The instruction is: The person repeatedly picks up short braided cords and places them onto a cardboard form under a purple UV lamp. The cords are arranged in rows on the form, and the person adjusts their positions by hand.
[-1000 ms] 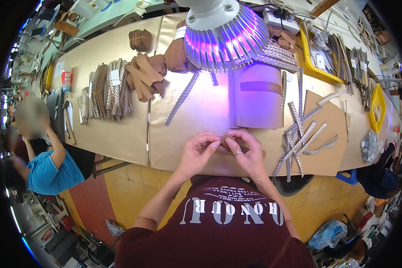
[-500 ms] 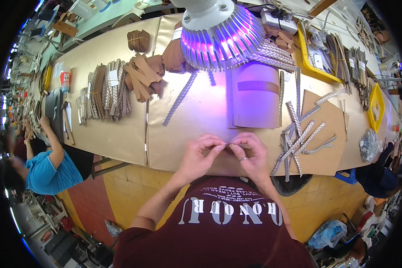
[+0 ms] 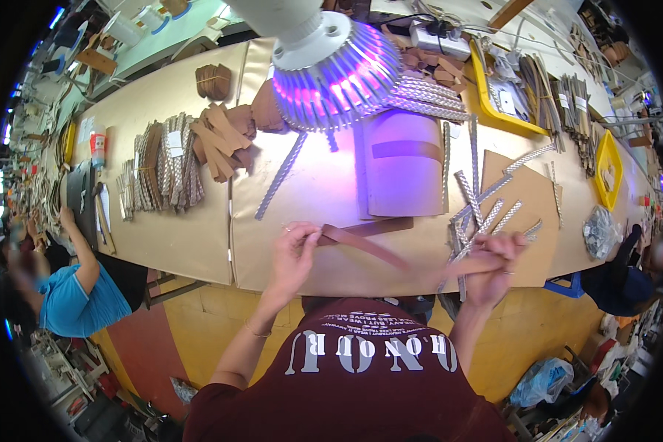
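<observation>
My left hand (image 3: 293,254) pinches one end of a brown flat strip (image 3: 365,247), whose far end is smeared by motion. Behind it, a second dark brown strip (image 3: 395,225) lies on the table. My right hand (image 3: 493,265) is held out to the right with its fingers curled, over the near edge of a loose pile of silver-grey braided straps (image 3: 486,210). A blurred, tan streak trails from it toward the left; I cannot tell whether that is a thin piece or a finger.
Beyond my hands stands a curved tan block (image 3: 405,184) with a strip across it, under a glowing purple lamp (image 3: 339,74). Bundled braided straps (image 3: 177,166) and brown strips (image 3: 221,144) lie left. Yellow trays (image 3: 512,121) sit right. A person in blue (image 3: 88,291) works at far left.
My hands were together at the table's front edge, fingertips meeting. Now they are wide apart: the right has swung right, the left slightly left, and the brown strip shows extended from my left fingers.
</observation>
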Action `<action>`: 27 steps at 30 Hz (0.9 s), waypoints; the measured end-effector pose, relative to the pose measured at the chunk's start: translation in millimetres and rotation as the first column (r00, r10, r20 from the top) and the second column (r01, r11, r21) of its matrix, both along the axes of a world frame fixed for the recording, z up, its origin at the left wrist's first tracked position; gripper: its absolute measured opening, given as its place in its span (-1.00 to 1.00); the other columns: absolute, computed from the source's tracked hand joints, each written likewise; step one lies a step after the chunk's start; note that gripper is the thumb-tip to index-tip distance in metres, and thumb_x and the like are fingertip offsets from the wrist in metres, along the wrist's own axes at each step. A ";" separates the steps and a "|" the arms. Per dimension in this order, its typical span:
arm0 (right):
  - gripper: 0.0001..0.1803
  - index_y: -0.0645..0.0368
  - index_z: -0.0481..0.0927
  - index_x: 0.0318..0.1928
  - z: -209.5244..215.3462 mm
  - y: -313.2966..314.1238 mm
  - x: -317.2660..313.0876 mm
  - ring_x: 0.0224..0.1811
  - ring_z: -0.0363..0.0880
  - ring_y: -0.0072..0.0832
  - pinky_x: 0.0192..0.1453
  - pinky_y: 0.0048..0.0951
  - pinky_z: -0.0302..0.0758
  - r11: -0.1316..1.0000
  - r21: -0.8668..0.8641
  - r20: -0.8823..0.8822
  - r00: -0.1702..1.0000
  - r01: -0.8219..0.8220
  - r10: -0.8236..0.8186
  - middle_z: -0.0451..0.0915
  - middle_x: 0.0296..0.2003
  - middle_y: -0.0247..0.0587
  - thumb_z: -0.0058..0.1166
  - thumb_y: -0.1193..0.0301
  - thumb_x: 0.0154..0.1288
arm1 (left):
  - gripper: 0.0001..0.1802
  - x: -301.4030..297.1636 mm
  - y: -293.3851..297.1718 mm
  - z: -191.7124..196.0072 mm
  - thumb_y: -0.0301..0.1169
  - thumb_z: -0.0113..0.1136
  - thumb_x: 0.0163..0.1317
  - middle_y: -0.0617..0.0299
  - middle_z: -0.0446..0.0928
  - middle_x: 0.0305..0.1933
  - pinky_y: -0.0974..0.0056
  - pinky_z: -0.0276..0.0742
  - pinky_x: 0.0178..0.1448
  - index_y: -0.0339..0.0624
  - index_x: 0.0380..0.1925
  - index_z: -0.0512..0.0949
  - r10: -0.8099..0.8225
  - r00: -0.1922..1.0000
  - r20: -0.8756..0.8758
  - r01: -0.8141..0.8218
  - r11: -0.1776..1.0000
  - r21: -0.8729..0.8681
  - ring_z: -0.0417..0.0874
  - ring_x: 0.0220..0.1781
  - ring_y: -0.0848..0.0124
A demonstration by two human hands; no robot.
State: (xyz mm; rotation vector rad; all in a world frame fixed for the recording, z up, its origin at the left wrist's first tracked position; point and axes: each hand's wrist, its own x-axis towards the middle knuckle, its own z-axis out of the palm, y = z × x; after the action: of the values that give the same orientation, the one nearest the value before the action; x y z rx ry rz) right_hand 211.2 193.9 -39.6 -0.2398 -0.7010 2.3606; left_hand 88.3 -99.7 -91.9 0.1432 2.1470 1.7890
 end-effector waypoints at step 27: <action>-0.69 0.27 0.60 0.06 83.5 32.9 -81.0 -0.27 0.55 -0.68 -0.15 -0.57 0.49 0.232 0.481 0.870 0.494 -0.846 -0.003 0.65 -0.30 -0.36 0.22 0.48 0.32 | -0.79 -64.8 66.0 63.4 -0.42 0.23 0.35 0.17 0.67 -0.31 0.43 0.56 -0.31 -0.38 -0.16 0.61 -0.243 0.926 0.289 0.123 0.918 0.378 0.69 -0.34 0.50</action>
State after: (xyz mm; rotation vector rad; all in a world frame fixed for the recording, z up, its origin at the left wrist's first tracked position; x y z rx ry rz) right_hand 130.2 226.8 43.8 -0.5421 -2.7934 1.8095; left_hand 23.5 -33.7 -28.5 0.1187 1.5164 1.9129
